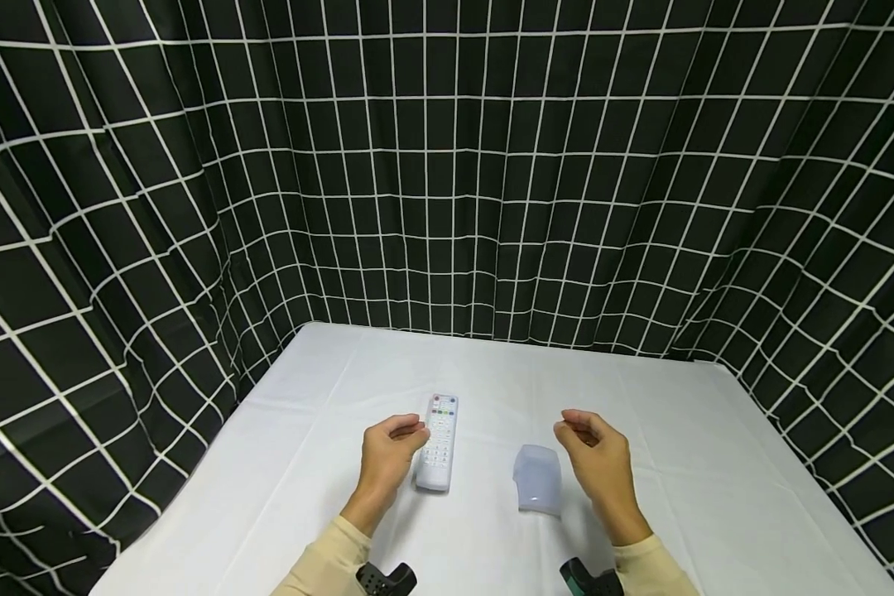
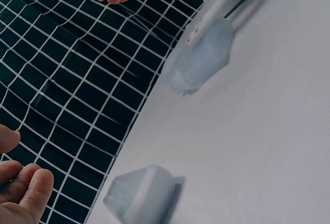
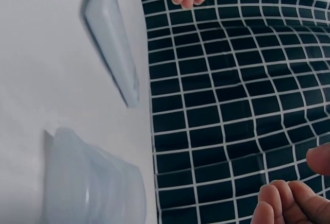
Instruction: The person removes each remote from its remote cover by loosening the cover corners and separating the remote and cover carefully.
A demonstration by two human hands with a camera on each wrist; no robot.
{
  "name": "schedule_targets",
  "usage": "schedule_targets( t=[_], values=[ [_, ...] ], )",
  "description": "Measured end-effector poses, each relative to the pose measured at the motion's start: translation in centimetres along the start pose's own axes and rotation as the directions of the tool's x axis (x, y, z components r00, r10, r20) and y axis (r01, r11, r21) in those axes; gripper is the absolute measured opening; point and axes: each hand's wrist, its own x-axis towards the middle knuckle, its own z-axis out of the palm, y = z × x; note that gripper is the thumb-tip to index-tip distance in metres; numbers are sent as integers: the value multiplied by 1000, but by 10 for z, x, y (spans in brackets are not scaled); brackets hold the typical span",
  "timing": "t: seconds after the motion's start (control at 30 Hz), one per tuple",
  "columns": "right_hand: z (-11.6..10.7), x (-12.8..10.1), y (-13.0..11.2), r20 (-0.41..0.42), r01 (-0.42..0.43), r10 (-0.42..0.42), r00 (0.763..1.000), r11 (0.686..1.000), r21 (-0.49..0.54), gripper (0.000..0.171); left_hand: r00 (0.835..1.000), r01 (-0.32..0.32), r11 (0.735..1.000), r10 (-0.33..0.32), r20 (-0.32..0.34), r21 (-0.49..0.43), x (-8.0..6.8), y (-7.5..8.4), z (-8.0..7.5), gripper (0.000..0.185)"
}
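Observation:
A white remote control (image 1: pixel 439 447) with rows of buttons lies on the white cloth, coloured buttons near its far end. To its right sits a translucent pale-blue piece (image 1: pixel 539 480), curved and hollow-looking; its exact kind is unclear. My left hand (image 1: pixel 387 455) hovers by the remote's left side, fingers loosely bent, thumb tip overlapping its edge in the head view. Above and right of the translucent piece hangs my right hand (image 1: pixel 596 455), fingers loosely curled and holding nothing. In the left wrist view, a pale translucent shape (image 2: pixel 203 56) overlaps the end bearing coloured buttons.
White cloth (image 1: pixel 328 488) covers the table. Black curtains with a white grid (image 1: pixel 447 165) stand behind it and along both sides. A dark strap-on device (image 1: pixel 383 579) sits at the left wrist, another (image 1: pixel 592 579) at the right.

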Motion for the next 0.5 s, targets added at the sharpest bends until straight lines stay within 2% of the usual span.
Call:
schedule_targets(
  t=[0.3, 0.5],
  values=[
    [17, -2, 3, 21, 31, -32, 999, 997, 65, 21, 999, 3, 1000, -2, -45, 21, -3, -8, -10, 28],
    [29, -2, 5, 24, 48, -49, 998, 997, 64, 20, 999, 11, 1000, -11, -42, 4, -2, -12, -14, 29]
  ],
)
